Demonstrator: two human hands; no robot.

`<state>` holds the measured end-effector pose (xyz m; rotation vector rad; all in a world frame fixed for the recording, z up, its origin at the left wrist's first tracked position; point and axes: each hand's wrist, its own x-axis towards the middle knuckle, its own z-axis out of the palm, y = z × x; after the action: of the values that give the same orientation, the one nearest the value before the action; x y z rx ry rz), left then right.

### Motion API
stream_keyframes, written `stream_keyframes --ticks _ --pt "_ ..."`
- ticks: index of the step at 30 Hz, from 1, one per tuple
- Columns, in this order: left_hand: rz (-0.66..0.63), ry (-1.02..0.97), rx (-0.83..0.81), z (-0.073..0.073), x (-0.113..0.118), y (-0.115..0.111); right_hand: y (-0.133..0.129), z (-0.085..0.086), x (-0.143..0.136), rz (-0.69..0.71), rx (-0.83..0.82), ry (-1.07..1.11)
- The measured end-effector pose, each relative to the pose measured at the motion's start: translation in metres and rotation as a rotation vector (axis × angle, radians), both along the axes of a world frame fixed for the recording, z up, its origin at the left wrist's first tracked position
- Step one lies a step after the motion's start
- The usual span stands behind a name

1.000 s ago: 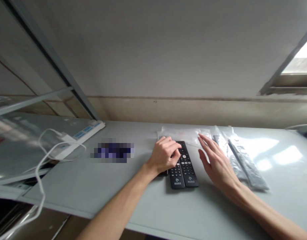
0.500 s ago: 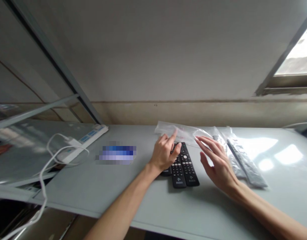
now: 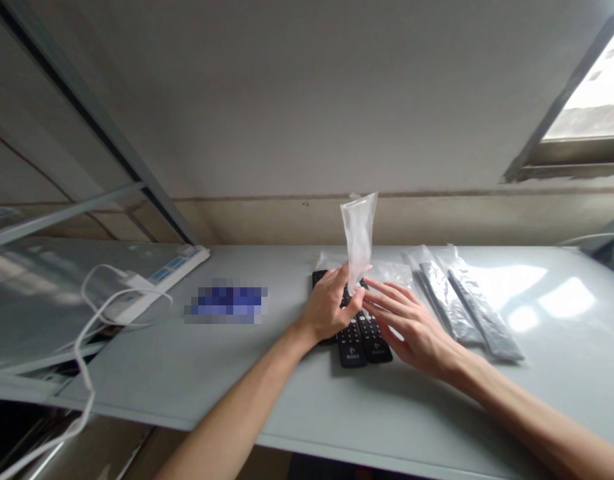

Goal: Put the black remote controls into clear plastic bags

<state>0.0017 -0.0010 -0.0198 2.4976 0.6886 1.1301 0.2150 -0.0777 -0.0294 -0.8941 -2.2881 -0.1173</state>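
Note:
My left hand (image 3: 331,303) is closed, pinching the lower end of a clear plastic bag (image 3: 359,230) between thumb and fingers. The bag stands up above the hand, narrow at the bottom and wider at its top. Beside it is my right hand (image 3: 407,323), fingers stretched out and tips at the bag's lower end by my left thumb; whether they touch it I cannot tell. Under both hands lie black remote controls (image 3: 353,353) side by side, partly covered. More clear bags (image 3: 389,271) lie flat behind them.
Two remote controls in clear bags (image 3: 487,313) lie to the right on the grey table (image 3: 287,410). A white power strip (image 3: 157,283) with a white cable (image 3: 84,360) is at the left. A blurred blue object (image 3: 227,303) lies between it and my left arm.
A clear bag has come up off the table and now stands in my left hand. My right hand has moved left to meet the left hand.

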Motion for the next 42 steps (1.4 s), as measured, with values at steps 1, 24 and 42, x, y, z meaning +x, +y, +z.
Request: stream_keyframes --ticks 1,24,42 --pt "-0.001 -0.016 0.012 -0.001 0.000 0.000 0.000 0.001 0.000 0.007 -0.007 -0.007" --pt "0.431 0.093 0.296 -0.004 -0.020 0.026 -0.006 0.011 0.005 -0.247 0.071 0.410" --pt "0.096 0.237 0.319 0.002 -0.006 0.011 -0.005 0.008 0.002 -0.250 0.086 0.447"
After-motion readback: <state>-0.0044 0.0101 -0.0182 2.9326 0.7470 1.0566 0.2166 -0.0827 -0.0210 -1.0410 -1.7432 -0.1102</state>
